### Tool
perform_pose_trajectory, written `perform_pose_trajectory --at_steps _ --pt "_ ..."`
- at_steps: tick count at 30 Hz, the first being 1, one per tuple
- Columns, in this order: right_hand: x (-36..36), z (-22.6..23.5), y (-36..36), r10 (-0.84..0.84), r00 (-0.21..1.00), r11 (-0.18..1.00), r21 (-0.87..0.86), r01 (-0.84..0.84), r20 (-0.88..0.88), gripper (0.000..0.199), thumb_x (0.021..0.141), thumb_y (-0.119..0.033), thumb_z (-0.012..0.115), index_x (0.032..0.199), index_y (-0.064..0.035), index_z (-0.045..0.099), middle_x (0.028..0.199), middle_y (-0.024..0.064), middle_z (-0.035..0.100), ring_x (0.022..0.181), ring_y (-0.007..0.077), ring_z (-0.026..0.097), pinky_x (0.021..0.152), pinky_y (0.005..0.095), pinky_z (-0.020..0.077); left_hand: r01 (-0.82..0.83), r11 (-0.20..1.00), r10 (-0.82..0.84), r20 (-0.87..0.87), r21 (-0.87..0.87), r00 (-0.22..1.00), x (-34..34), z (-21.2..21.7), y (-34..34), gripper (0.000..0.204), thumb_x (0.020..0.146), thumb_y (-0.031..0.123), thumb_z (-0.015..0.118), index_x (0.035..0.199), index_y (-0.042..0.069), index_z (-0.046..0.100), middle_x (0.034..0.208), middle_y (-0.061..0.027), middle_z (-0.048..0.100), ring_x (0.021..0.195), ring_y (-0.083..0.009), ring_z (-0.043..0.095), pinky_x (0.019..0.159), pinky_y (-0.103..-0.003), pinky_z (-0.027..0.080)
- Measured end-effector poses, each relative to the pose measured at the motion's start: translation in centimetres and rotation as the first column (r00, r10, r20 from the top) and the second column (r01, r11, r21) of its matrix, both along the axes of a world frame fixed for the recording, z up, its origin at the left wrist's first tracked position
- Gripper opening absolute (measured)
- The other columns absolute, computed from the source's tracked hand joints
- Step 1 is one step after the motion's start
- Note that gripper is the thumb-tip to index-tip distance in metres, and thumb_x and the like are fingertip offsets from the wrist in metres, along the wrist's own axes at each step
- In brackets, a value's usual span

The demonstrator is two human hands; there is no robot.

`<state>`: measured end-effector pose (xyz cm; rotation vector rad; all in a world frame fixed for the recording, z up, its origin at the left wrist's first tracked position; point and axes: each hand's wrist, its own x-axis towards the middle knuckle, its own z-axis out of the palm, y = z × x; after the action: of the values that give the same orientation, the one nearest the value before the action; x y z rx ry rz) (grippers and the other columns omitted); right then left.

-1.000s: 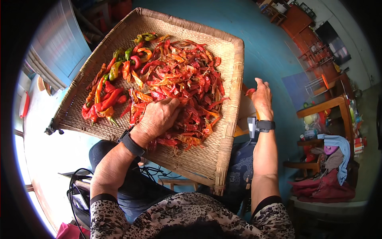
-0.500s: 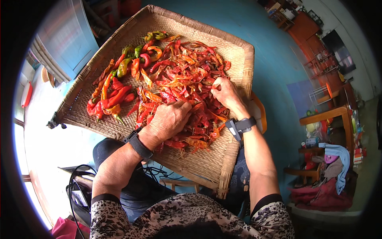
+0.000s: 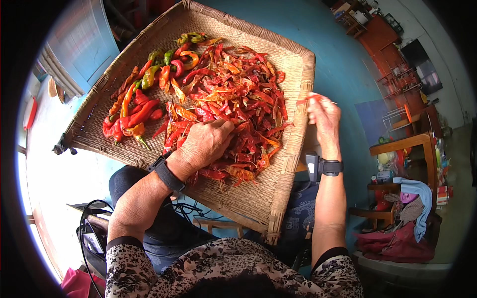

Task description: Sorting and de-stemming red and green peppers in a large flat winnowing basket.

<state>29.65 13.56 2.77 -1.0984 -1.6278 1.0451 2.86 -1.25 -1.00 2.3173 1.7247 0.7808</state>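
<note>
A wide woven basket tray point(image 3: 293, 64) rests across my lap, tilted in view. Wrinkled dried red chili peppers point(image 3: 248, 99) make a loose heap in its middle and right part. My left hand point(image 3: 204, 141) lies on the near side of this heap, fingers curled down among the chilies; whatever they pinch is hidden. Past the tray's right rim, my right hand point(image 3: 325, 119) is raised, with a dried red chili pepper point(image 3: 305, 101) pinched in its fingertips and a thin pale stem sticking out to the right. Both wrists wear dark bands.
Plumper red, orange and green peppers point(image 3: 141, 114) lie along the tray's left side. Black cables point(image 3: 186, 211) hang below the near edge, above a small wooden stool point(image 3: 218, 226). At the right stands a wooden chair point(image 3: 382, 216) piled with cloths. A blue door point(image 3: 84, 44) is at the far left.
My right hand has left the heap and moved right, out over the tray's rim, carrying a dried chili. My left hand stays on the heap. The tray has shifted slightly in view.
</note>
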Motion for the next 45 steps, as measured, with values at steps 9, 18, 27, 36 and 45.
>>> perform_pose_trajectory --at_steps 9,18,27,36,45 --pt "1.5 -0.7 1.2 -0.378 0.668 0.894 0.439 0.084 0.641 0.042 0.085 -0.008 0.059 0.124 0.0022 0.049 0.092 0.0189 0.062 0.089 0.0342 0.063 0.077 0.0434 0.0517 0.008 1.0 -0.007 -0.051 0.017 0.999 0.0 -0.4 0.2 0.021 0.088 0.015 0.058 0.107 0.006 0.056 0.084 -0.0113 0.061 0.071 -0.0312 0.063 0.058 -0.039 0.053" --pt "-7.5 -3.6 1.5 0.049 0.606 0.925 0.193 -0.328 0.794 0.034 0.086 -0.008 0.059 0.118 0.0031 0.056 0.112 0.0234 0.062 0.106 0.032 0.061 0.089 0.0385 0.0491 -0.014 1.0 0.013 -0.022 -0.028 1.0 0.2 0.2 -0.1 0.023 0.087 0.016 0.058 0.108 0.006 0.055 0.083 -0.0121 0.062 0.072 -0.0311 0.064 0.058 -0.039 0.053" --pt "-5.4 -3.7 1.4 0.069 0.946 0.96 0.237 -0.15 0.317 0.018 0.084 -0.006 0.064 0.102 -0.0042 0.062 0.067 0.0008 0.055 0.06 0.0098 0.051 0.054 0.0279 0.0431 0.018 1.0 -0.017 -0.012 0.025 1.0 0.0 0.5 -0.1 0.018 0.087 0.016 0.059 0.102 0.005 0.055 0.081 -0.0118 0.061 0.07 -0.0316 0.063 0.056 -0.039 0.052" --pt "3.5 -2.2 2.6 -0.211 0.89 0.945 0.316 0.081 0.404 0.027 0.087 -0.007 0.062 0.114 -0.0027 0.06 0.083 0.0042 0.065 0.069 0.01 0.058 0.062 0.0242 0.0487 0.012 0.999 -0.013 0.005 0.044 1.0 0.1 -0.1 0.0 0.017 0.087 0.016 0.059 0.099 0.005 0.056 0.079 -0.0118 0.061 0.068 -0.0323 0.063 0.056 -0.039 0.052" --pt "-2.5 -1.7 0.6 -0.041 0.716 0.89 0.351 -0.29 0.696 0.031 0.082 -0.004 0.061 0.114 -0.0027 0.058 0.101 0.0185 0.06 0.091 0.032 0.061 0.078 0.0381 0.0506 0.005 0.999 -0.004 -0.04 0.036 0.999 -0.1 -0.4 0.0 0.019 0.086 0.016 0.06 0.102 0.006 0.056 0.08 -0.011 0.061 0.07 -0.0318 0.063 0.057 -0.039 0.052"
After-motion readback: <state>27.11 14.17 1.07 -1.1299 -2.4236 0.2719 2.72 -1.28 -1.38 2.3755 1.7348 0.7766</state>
